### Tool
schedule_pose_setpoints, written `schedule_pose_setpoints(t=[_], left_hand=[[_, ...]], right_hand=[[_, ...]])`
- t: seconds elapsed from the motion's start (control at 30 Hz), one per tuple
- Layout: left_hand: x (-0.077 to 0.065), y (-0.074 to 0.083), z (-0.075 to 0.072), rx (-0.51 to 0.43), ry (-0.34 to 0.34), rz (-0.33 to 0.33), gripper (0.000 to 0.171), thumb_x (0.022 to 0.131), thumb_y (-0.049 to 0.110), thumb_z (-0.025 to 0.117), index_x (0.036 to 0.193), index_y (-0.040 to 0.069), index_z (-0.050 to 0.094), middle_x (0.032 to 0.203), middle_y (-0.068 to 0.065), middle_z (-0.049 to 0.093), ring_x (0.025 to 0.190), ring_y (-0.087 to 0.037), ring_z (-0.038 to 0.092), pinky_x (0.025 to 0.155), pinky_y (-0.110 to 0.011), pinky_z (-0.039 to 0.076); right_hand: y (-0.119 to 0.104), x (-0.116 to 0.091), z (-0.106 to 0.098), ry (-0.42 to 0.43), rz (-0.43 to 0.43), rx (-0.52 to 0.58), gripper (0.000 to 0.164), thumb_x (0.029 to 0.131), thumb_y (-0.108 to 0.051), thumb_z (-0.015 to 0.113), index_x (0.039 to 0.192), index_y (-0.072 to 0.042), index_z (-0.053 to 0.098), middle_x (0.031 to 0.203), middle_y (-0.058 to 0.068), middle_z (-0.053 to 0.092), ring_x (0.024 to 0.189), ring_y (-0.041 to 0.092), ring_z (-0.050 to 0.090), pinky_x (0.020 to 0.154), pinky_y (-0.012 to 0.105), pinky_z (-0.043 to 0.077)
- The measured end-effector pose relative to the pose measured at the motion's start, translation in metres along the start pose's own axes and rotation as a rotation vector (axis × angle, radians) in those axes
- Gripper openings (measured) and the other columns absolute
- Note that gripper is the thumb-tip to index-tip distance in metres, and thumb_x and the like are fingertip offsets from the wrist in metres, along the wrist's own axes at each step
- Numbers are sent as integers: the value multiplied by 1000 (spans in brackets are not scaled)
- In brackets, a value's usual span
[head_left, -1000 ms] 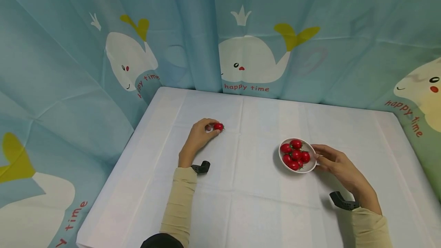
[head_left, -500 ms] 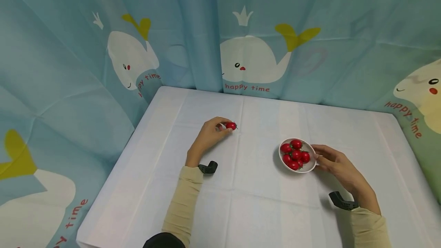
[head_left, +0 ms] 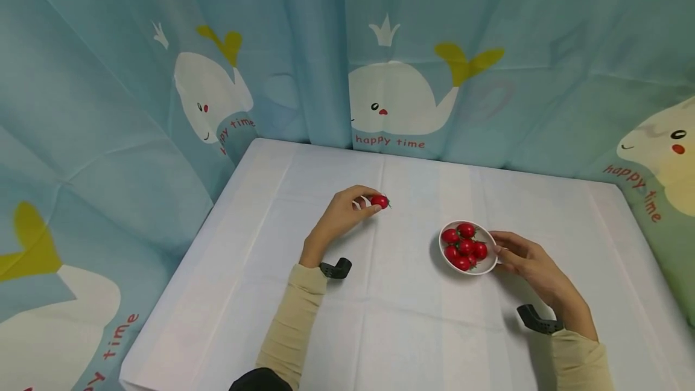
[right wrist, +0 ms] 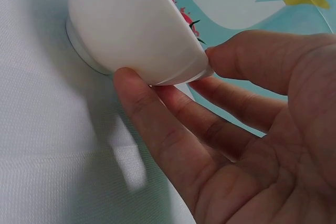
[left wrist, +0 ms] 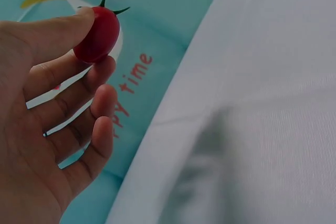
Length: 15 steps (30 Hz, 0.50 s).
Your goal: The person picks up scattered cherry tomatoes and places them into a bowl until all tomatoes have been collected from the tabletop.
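Between thumb and fingers my left hand (head_left: 343, 215) pinches a cherry tomato (head_left: 380, 201) above the white cloth. The left wrist view shows that red tomato (left wrist: 100, 35) close up, its green stem tips pointing upward and the other fingers loosely bent below. To the right stands a small white bowl (head_left: 441, 256) holding several cherry tomatoes (head_left: 466, 247). My right hand (head_left: 534, 263) grips its right side. In the right wrist view the thumb is at the bowl's (right wrist: 131, 30) rim and the fingers are against its underside; the tomatoes inside are mostly hidden there.
A white cloth (head_left: 412, 324) covers the table. Behind it and along the left hangs a blue-green curtain (head_left: 304, 47) printed with whales. Each wrist wears a black camera strap.
My left hand has moved to the right with the cherry tomato, closer to the bowl. The right hand and the bowl have stayed in place.
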<state>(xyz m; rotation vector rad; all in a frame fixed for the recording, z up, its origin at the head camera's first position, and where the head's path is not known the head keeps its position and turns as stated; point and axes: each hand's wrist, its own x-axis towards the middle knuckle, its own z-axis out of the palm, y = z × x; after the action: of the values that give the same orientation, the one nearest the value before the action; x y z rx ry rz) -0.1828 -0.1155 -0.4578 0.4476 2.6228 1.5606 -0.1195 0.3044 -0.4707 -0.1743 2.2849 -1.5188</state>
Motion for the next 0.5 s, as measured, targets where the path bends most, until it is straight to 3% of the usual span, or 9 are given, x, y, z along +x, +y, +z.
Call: schedule_pose_setpoints(t=[0.5], left_hand=[[-1,18,12,-9,-47,34,29,98,31,74,124,18,74,110,1,71,92,-14,59,73,-25,48]], right_hand=[[2,0,2,1,-26,17,56,110,-27,55,152,7,40,123,-25,60,108,-8,64,88,19,59]])
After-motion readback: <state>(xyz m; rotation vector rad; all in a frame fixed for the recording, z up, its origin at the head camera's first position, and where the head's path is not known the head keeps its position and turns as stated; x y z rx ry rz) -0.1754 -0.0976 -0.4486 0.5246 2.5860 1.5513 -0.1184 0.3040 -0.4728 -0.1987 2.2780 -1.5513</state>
